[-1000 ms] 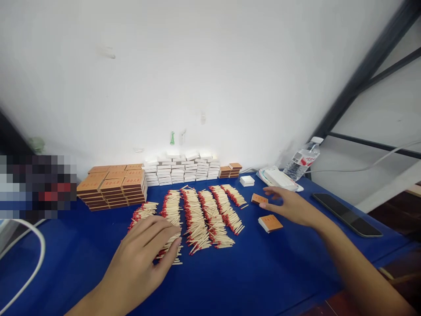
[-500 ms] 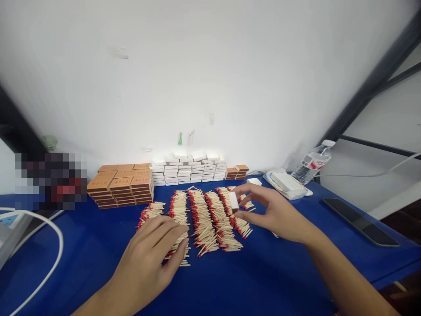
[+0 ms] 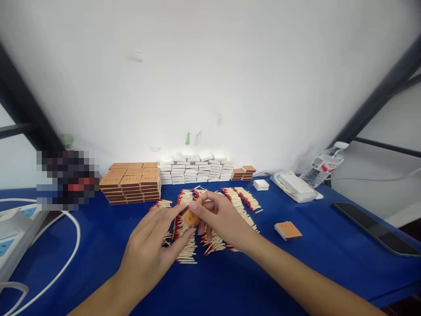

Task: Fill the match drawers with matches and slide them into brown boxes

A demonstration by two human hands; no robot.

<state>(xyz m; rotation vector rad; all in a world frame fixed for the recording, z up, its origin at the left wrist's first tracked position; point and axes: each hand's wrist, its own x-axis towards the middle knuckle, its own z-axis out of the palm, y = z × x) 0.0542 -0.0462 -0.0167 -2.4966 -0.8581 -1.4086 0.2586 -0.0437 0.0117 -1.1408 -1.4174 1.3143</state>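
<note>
My left hand [image 3: 149, 239] pinches the left end of an orange matchbox [image 3: 190, 217] between thumb and fingers. My right hand [image 3: 225, 219] grips the same matchbox from the other side, its thumb lying on top. The box is held tilted above rows of loose red-tipped matches [image 3: 187, 252] spread on the blue table. Whether any matches are inside the box cannot be seen. The hands cover part of the middle rows.
Stacked orange matchboxes [image 3: 131, 182] stand at the back left, beside stacked white boxes [image 3: 197, 171]. Small brown boxes [image 3: 242, 173] and a white pair [image 3: 261, 184] sit further right. Orange matchbox pieces [image 3: 288, 230], a phone [image 3: 375, 228], a bottle [image 3: 324, 166] and a power strip [image 3: 18, 232] lie around.
My right hand has moved left with the box, and my left hand has closed on it too. The box now shows its orange face. The view has shifted slightly.
</note>
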